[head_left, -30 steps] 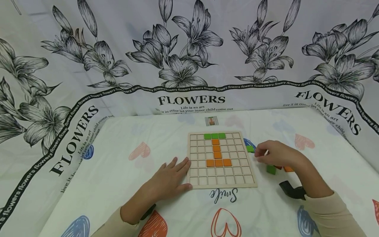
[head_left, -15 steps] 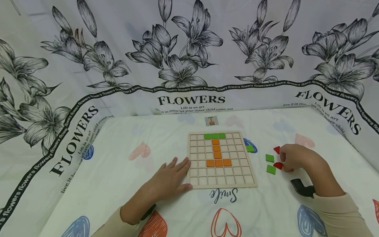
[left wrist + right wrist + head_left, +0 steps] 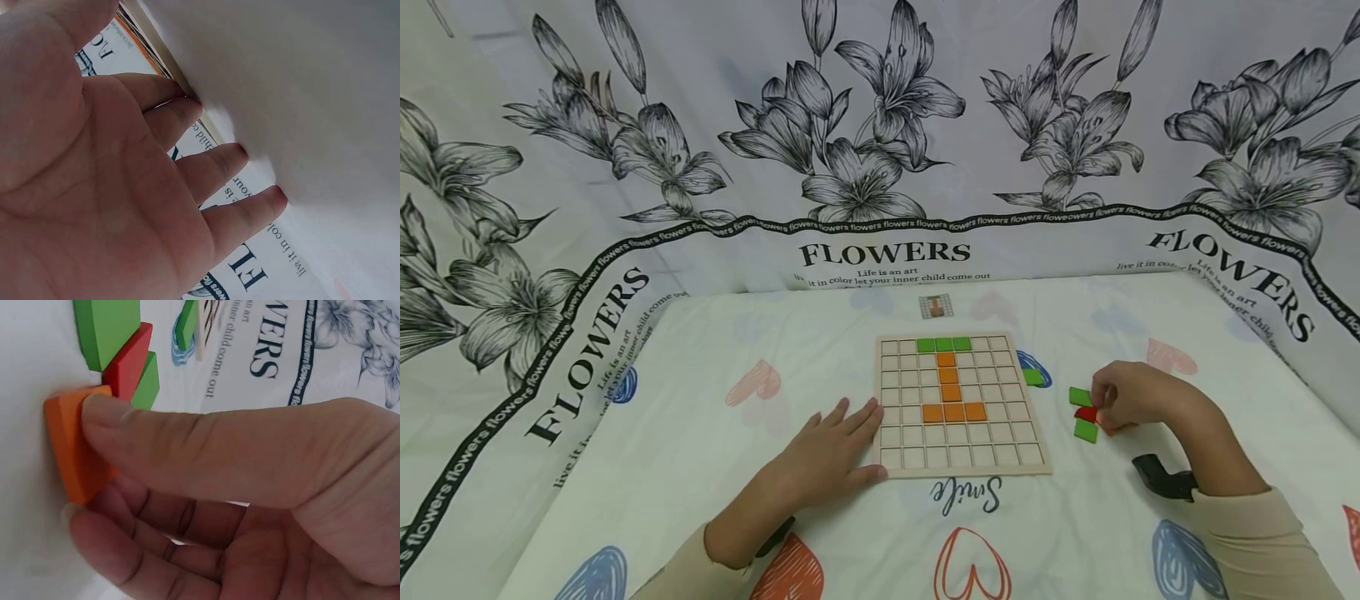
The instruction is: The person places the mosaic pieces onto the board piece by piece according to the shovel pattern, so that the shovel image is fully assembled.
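My left hand [image 3: 820,462] lies flat on the cloth with fingers spread, fingertips and thumb at the left edge of a wooden grid board [image 3: 913,435]. In the left wrist view the palm [image 3: 94,169] shows nothing held. My right hand [image 3: 1138,396] is right of the board, pinching an orange tile [image 3: 81,447] between thumb and fingers, low over the cloth. Beside it are a red tile [image 3: 1086,413] and two green tiles, one farther back [image 3: 1080,396] and one nearer [image 3: 1086,430]. The right hand hides part of this group in the head view.
On the board sit a row of green tiles [image 3: 943,344] and orange tiles [image 3: 951,392] in a column above a short row. A lone green tile [image 3: 1033,377] lies at the board's right edge. Behind the board is a small pattern card [image 3: 936,307].
My right hand moved from beside the board rightward to the loose tiles, then slightly left. The red and green tiles there shifted left, closer together. My left hand and the board stayed put.
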Demonstrator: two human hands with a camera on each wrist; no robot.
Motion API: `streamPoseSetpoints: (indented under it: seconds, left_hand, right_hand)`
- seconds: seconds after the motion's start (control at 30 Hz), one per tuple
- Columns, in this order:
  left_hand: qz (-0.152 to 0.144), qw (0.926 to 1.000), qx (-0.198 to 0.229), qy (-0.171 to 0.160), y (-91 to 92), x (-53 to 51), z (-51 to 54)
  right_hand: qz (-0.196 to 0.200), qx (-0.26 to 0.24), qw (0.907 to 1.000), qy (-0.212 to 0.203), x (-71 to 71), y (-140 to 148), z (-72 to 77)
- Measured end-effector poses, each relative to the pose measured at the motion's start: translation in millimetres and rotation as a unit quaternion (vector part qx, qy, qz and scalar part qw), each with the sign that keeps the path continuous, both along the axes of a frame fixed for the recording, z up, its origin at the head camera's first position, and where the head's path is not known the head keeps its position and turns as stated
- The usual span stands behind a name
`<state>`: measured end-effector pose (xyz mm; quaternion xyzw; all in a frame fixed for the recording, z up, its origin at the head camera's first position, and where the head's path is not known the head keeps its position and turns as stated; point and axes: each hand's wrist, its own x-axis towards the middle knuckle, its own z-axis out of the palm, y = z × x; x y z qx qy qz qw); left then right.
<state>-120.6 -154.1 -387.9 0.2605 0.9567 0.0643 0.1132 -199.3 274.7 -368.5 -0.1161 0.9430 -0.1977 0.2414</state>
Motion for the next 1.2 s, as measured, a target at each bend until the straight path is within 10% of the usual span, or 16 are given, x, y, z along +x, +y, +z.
streamPoseSetpoints:
  seconds: [0.9, 1.2]
  left_hand:
    - [0.001, 1.0000, -0.005, 0.001, 0.8, -0.4, -1.4]
    - [0.002, 1.0000, -0.003, 0.001, 0.6, -0.3, -0.4]
  right_hand:
    - [0.005, -0.120, 0.9925, -0.026, -3.1, 11, 3.7]
    - [0.006, -0.220, 0.9739, -0.053, -6.5, -2, -3.5]
